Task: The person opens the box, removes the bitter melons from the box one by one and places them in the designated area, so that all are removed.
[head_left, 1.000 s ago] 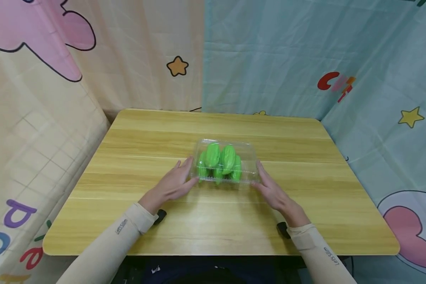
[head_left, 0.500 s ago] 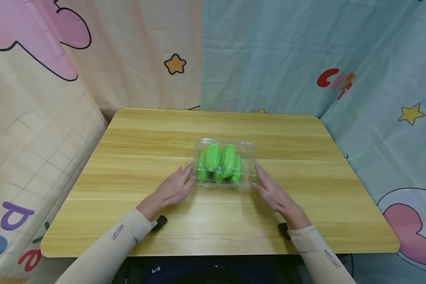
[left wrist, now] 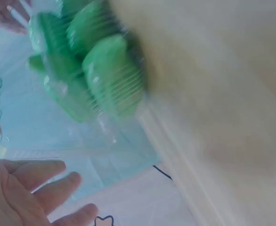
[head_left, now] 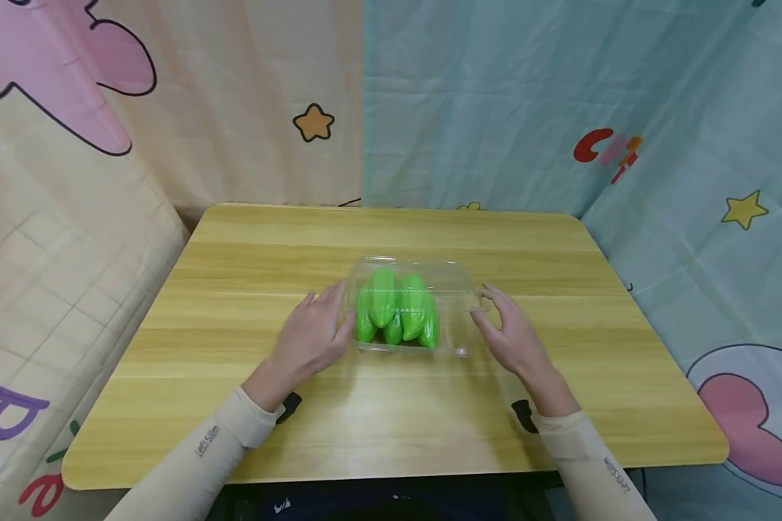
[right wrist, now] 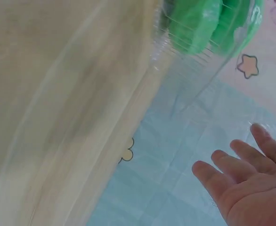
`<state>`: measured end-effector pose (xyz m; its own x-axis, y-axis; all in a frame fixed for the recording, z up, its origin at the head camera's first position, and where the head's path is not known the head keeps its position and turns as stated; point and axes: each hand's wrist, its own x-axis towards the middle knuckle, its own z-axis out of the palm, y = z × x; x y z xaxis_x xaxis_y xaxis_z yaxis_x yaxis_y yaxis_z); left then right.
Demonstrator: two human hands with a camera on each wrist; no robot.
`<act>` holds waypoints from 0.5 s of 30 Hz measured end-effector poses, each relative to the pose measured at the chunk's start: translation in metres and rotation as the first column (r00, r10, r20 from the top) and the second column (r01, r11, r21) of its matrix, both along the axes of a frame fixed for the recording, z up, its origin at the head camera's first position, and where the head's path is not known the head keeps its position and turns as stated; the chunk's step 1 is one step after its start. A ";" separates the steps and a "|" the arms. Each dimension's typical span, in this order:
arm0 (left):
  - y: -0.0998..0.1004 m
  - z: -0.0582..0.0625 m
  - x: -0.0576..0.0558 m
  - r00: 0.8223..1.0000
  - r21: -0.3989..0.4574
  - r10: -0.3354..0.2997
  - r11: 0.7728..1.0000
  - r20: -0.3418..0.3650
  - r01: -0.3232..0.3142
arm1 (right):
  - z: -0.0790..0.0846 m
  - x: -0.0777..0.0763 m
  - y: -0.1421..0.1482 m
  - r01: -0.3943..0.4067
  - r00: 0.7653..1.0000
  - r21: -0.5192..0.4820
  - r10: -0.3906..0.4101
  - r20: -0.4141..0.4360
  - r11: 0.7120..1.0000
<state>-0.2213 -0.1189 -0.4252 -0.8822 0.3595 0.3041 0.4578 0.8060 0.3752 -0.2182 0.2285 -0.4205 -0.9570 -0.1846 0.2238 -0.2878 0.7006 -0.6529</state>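
Note:
A clear hinged plastic box (head_left: 452, 333) sits mid-table, holding several green, ridged, elongated fruits or vegetables (head_left: 383, 298). The ribbed front edge of its clear lid (head_left: 452, 291) stands up from the box front. My left hand (head_left: 309, 333) is at the box's left side, fingertips right at the lid's edge; in the left wrist view that hand's fingers (left wrist: 55, 190) are stretched out. On the right, my right hand (head_left: 511, 333) has thumb and forefinger close about the lid's right end. Its other fingers (right wrist: 223, 165) extend loosely in the right wrist view.
The wooden table (head_left: 234, 253) has rounded corners. Printed cloth curtains (head_left: 482, 108) enclose it at the back and on both sides. A dark wrist camera (head_left: 524, 416) sits under the right wrist, and another dark wrist camera (head_left: 289, 407) under the left.
The lid's front edge has risen, and the box's front lies a little nearer to me. My left fingers have moved slightly forward; my right thumb and forefinger have spread apart.

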 end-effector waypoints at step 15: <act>0.002 0.014 -0.078 0.971 0.457 -0.187 0.884 0.150 0.099 | 0.015 -0.071 -0.004 -0.071 0.994 -0.501 0.106 0.041 0.862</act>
